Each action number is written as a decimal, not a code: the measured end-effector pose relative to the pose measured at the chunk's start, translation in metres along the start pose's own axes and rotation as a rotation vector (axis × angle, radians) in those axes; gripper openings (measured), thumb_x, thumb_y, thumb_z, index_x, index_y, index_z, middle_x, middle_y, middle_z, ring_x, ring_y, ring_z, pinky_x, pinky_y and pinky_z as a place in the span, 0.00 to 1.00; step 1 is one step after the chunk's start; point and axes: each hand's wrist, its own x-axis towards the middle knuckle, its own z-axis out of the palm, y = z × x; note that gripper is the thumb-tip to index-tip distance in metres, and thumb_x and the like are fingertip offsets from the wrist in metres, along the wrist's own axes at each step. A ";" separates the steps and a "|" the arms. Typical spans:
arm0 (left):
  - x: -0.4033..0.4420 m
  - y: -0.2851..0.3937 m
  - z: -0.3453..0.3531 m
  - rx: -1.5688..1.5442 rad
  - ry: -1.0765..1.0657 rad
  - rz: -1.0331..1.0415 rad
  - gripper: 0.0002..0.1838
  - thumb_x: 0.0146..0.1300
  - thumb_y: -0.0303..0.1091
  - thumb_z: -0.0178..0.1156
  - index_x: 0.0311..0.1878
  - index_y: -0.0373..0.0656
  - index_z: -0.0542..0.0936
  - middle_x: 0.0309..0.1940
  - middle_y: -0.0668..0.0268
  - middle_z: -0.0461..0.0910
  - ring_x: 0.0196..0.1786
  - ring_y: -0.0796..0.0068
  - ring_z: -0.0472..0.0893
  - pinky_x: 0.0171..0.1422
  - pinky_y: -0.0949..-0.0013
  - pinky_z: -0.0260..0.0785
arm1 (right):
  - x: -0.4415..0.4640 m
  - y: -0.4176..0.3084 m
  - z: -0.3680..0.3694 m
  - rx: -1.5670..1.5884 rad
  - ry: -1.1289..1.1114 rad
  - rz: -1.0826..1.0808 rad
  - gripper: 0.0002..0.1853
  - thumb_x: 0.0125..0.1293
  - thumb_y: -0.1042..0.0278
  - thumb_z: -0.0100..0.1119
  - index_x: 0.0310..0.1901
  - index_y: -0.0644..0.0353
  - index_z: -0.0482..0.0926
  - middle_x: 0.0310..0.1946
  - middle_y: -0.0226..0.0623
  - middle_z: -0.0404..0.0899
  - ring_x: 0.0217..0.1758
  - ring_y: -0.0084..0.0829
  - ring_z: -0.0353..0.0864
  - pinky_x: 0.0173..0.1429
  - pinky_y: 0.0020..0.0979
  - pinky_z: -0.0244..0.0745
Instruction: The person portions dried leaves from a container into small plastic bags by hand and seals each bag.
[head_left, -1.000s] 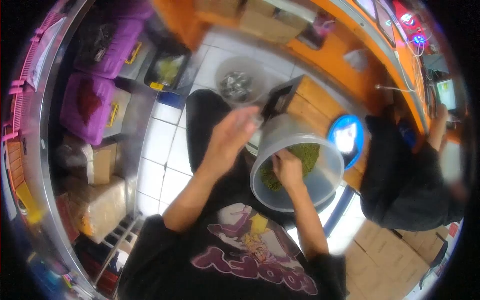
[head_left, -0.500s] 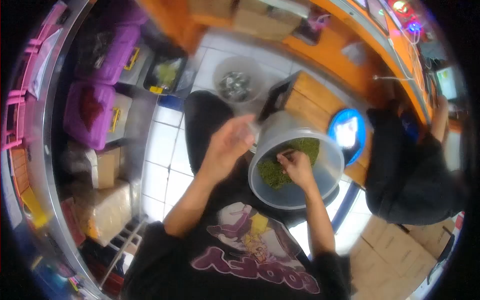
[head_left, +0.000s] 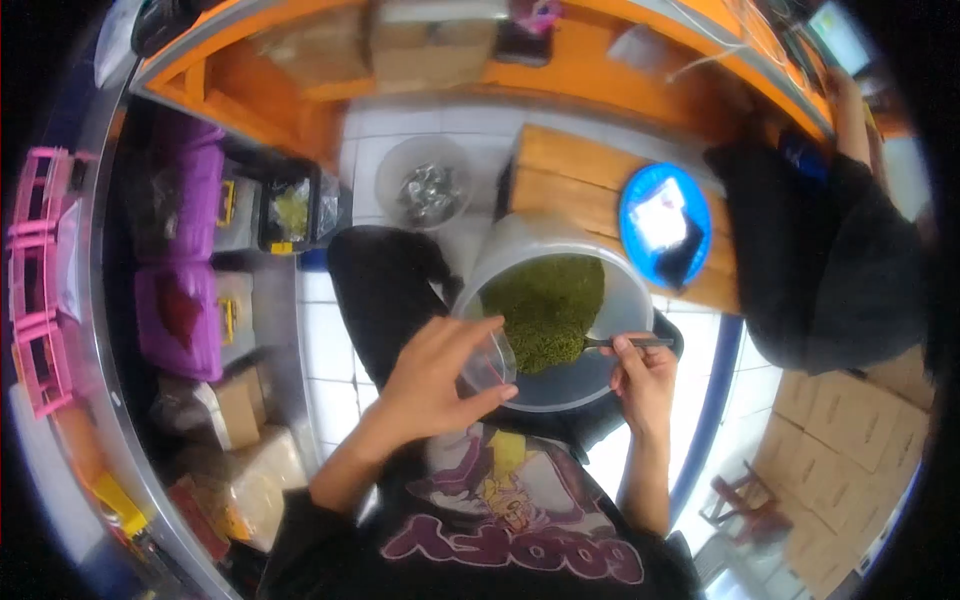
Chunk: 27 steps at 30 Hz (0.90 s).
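A large translucent bucket (head_left: 560, 398) is tilted toward me over my lap. Fine green crumbly material (head_left: 545, 285) lies inside it, its exact kind unclear. Between the thumb and fingers of my left hand (head_left: 425, 380), at the bucket's left rim, is a small clear plastic cup (head_left: 488, 362). My right hand (head_left: 646, 382), at the right rim, grips a spoon (head_left: 655, 342) by its handle. The bowl of the spoon points left into the bucket, at the edge of the green heap, and green bits hide it.
Behind the bucket stands a wooden-topped bench (head_left: 575, 165) bearing a blue round tray (head_left: 635, 240). A bucket of shiny packets (head_left: 428, 192) is on the tiled floor. Purple-lidded boxes (head_left: 190, 320) line the left shelf. Another person's dark-clothed leg (head_left: 775, 240) is at right.
My right hand has come from deep in the bucket to its right rim, with the spoon now visible. My left hand has lowered the cup to the left rim. The view has shifted.
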 end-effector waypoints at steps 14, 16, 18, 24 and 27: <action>0.011 0.013 0.019 0.274 -0.009 0.089 0.40 0.52 0.47 0.74 0.65 0.36 0.74 0.46 0.57 0.77 0.44 0.57 0.76 0.50 0.59 0.67 | 0.001 0.001 -0.003 0.056 0.040 -0.036 0.08 0.69 0.68 0.65 0.40 0.66 0.82 0.28 0.40 0.87 0.15 0.15 0.71 0.19 0.17 0.63; 0.011 0.014 0.021 0.346 -0.028 0.082 0.40 0.53 0.49 0.73 0.65 0.36 0.74 0.47 0.57 0.76 0.46 0.58 0.75 0.51 0.60 0.66 | 0.002 0.001 -0.003 0.033 0.051 -0.046 0.08 0.69 0.68 0.65 0.40 0.66 0.82 0.28 0.40 0.87 0.15 0.15 0.71 0.19 0.18 0.63; 0.011 0.016 0.023 0.354 -0.041 0.071 0.39 0.54 0.49 0.73 0.65 0.36 0.74 0.47 0.58 0.76 0.47 0.59 0.75 0.52 0.60 0.66 | 0.002 0.000 -0.003 0.006 0.063 -0.058 0.08 0.69 0.69 0.65 0.41 0.66 0.82 0.28 0.40 0.87 0.15 0.15 0.71 0.19 0.18 0.63; 0.013 0.014 0.032 0.338 -0.011 0.080 0.38 0.54 0.50 0.73 0.64 0.37 0.75 0.46 0.60 0.77 0.48 0.60 0.74 0.52 0.60 0.65 | -0.005 -0.008 0.000 0.011 0.050 -0.073 0.08 0.70 0.69 0.64 0.40 0.67 0.82 0.28 0.40 0.86 0.15 0.15 0.70 0.19 0.18 0.64; 0.018 0.011 0.040 0.257 0.042 0.120 0.38 0.53 0.49 0.73 0.64 0.37 0.76 0.44 0.60 0.77 0.45 0.60 0.75 0.51 0.60 0.66 | -0.011 -0.009 0.006 0.065 -0.010 -0.078 0.07 0.69 0.71 0.65 0.41 0.67 0.82 0.27 0.40 0.86 0.16 0.16 0.73 0.20 0.18 0.65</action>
